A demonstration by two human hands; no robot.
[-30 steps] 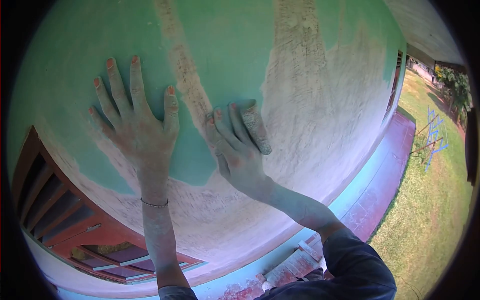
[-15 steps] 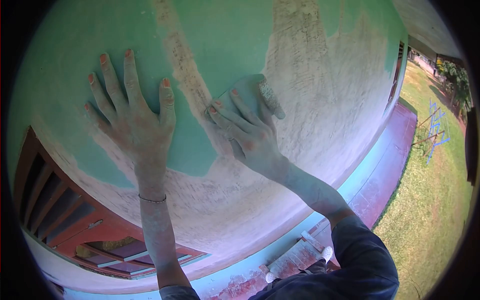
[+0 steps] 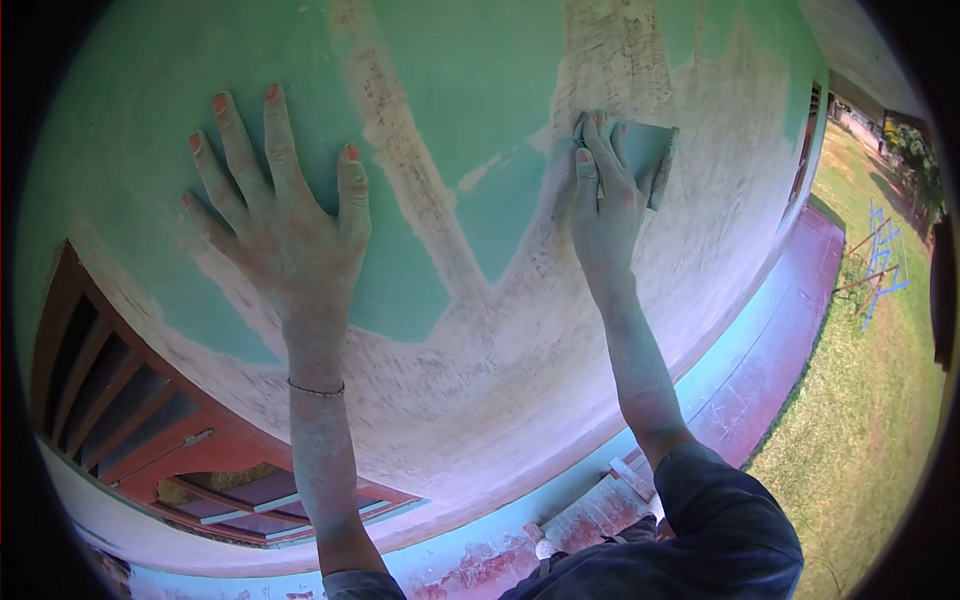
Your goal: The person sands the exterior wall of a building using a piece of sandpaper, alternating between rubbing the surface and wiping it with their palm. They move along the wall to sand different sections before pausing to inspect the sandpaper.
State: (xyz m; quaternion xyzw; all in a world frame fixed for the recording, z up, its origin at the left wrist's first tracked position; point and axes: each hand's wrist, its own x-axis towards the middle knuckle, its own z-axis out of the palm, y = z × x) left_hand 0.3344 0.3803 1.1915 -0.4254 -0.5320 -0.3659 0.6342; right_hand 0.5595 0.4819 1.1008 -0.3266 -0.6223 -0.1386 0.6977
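My left hand (image 3: 290,215) lies flat against the green painted wall (image 3: 480,70), fingers spread and holding nothing. A thin bracelet circles that wrist. My right hand (image 3: 610,210) grips a flat, thin-plated scraper (image 3: 648,155), its fingers bent over the plate's left part. The scraper lies against the wall at the border between green paint and a bare whitish patch (image 3: 700,180); its straight right edge looks rough and dark. Whether it has a handle is hidden by the hand. Pale dust coats both hands and forearms. A bare strip (image 3: 400,140) runs between the two hands.
A red-brown window frame (image 3: 190,440) with slats sits at lower left. Below me are a wooden plank platform (image 3: 595,510) and a pale blue and purple ledge (image 3: 765,300). Grass (image 3: 850,400) with a blue-and-brown rack (image 3: 880,265) stretches along the right.
My right hand and the scraper have moved up and to the right, uncovering a bare V-shaped area of wall. My left hand keeps its place on the wall; the view has shifted slightly.
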